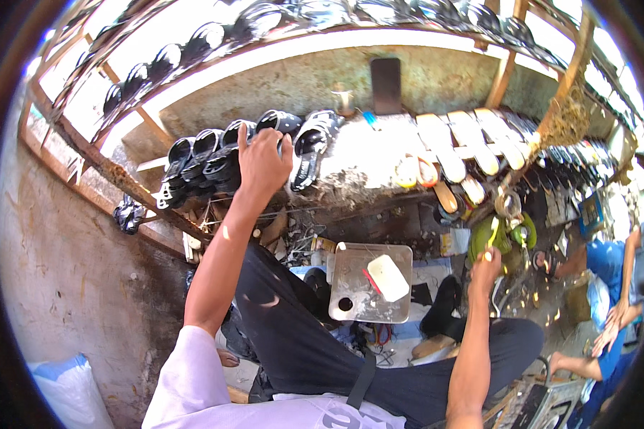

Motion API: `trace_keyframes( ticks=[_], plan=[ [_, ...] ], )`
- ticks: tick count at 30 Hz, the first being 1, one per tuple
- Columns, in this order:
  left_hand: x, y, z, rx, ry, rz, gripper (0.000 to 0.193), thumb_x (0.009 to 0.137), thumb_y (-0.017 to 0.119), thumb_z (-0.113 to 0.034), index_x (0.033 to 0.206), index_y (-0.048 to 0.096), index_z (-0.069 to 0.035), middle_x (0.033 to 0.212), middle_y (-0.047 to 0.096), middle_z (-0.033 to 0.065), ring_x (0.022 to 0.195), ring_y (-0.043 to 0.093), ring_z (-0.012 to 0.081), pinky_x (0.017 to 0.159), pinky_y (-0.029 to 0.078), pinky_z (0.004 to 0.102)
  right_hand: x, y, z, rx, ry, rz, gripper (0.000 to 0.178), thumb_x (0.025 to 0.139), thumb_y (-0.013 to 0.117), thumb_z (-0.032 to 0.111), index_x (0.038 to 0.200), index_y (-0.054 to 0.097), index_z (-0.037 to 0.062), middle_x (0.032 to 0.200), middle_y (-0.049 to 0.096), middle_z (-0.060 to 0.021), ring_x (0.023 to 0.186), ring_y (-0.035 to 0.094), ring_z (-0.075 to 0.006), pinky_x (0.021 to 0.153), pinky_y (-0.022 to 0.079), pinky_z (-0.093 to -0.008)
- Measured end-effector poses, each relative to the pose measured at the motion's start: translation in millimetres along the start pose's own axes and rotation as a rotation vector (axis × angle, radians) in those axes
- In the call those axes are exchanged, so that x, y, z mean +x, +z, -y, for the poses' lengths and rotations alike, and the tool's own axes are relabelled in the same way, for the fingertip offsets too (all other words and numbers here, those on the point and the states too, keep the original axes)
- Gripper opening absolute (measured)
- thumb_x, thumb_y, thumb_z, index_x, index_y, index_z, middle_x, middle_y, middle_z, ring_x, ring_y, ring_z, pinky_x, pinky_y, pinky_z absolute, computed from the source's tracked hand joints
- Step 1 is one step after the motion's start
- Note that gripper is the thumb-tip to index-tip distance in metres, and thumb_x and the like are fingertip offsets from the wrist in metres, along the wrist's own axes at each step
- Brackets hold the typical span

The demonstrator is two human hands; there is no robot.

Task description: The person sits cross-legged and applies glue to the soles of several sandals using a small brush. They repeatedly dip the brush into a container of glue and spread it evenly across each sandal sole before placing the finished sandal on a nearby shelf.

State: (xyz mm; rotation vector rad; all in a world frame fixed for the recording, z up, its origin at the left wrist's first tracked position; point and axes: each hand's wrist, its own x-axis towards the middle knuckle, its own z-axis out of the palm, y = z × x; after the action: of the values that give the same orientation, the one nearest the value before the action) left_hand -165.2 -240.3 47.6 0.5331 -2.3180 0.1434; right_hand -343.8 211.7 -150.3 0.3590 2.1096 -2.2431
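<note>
Evidently for easy reach, black sandals (282,121) line up beyond the tray (350,272), leftward; our left hand (263,168) overlaps them, fingers partly spread, any grip unclear. Right of the tray, our right hand (486,267) closes its fingers around a yellow stick (493,230), tip up, perhaps keeping it clear.

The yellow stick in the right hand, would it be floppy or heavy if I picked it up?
The yellow stick is probably stiff, since it juts up from the right hand without drooping. It looks thin, so it is likely light too.
</note>
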Motion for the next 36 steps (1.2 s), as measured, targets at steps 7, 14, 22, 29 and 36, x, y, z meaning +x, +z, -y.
trace_keyframes(
  ticks=[7, 14, 22, 29, 36],
  plan=[
    [56, 6, 47, -0.150, -0.059, 0.513, 0.057, 0.098, 0.053, -0.044, 0.068, 0.065, 0.004, 0.065, 0.061, 0.0253, 0.068, 0.062, 0.0444, 0.088, 0.049, 0.0475, -127, -18, 17, -0.432, -0.235, 0.241, 0.016, 0.104, 0.048, 0.015, 0.110, 0.057, 0.0020, 0.074, 0.053, -0.0014, 0.058, 0.045, -0.0084, 0.055, 0.040, -0.0257],
    [52, 87, -7, 0.039, 0.184, 0.971, 0.076, 0.102, 0.031, -0.058, 0.122, 0.061, 0.009, 0.131, 0.059, 0.0277, 0.131, 0.050, 0.0397, 0.119, 0.017, 0.0554, -189, 1, -13, -0.672, -0.603, 0.330, 0.014, 0.095, 0.058, 0.004, 0.107, 0.062, -0.0014, 0.093, 0.062, -0.0164, 0.081, 0.062, -0.0283, 0.076, 0.051, -0.0382],
    [59, 98, 2, -0.066, 0.339, 0.644, 0.080, 0.092, 0.047, -0.071, 0.102, 0.069, 0.005, 0.087, 0.064, 0.0247, 0.085, 0.066, 0.0395, 0.098, 0.041, 0.0557, -187, 18, -15, -1.018, -0.561, 0.624, 0.037, 0.089, 0.059, 0.004, 0.125, 0.064, 0.0079, 0.107, 0.052, -0.0187, 0.085, 0.064, -0.0404, 0.073, 0.053, -0.0486],
    [-31, -44, -41, -0.563, 0.114, 0.072, 0.060, 0.092, 0.061, -0.054, 0.107, 0.067, 0.004, 0.100, 0.070, 0.0175, 0.093, 0.068, 0.0314, 0.111, 0.032, 0.0509, -156, 67, -43, -1.233, -0.713, 0.679, 0.035, 0.083, 0.062, 0.004, 0.118, 0.069, 0.0080, 0.103, 0.053, -0.0185, 0.081, 0.066, -0.0384, 0.070, 0.054, -0.0470],
    [-185, -105, -40, -1.575, -1.012, 0.043, 0.043, 0.098, 0.063, -0.031, 0.129, 0.058, -0.002, 0.113, 0.069, 0.0080, 0.095, 0.068, 0.0171, 0.083, 0.054, 0.0322, -166, 33, -38, -1.210, -0.515, 0.672, 0.034, 0.085, 0.063, 0.011, 0.118, 0.071, 0.0084, 0.103, 0.057, -0.0204, 0.079, 0.067, -0.0402, 0.072, 0.053, -0.0494]
  ],
)
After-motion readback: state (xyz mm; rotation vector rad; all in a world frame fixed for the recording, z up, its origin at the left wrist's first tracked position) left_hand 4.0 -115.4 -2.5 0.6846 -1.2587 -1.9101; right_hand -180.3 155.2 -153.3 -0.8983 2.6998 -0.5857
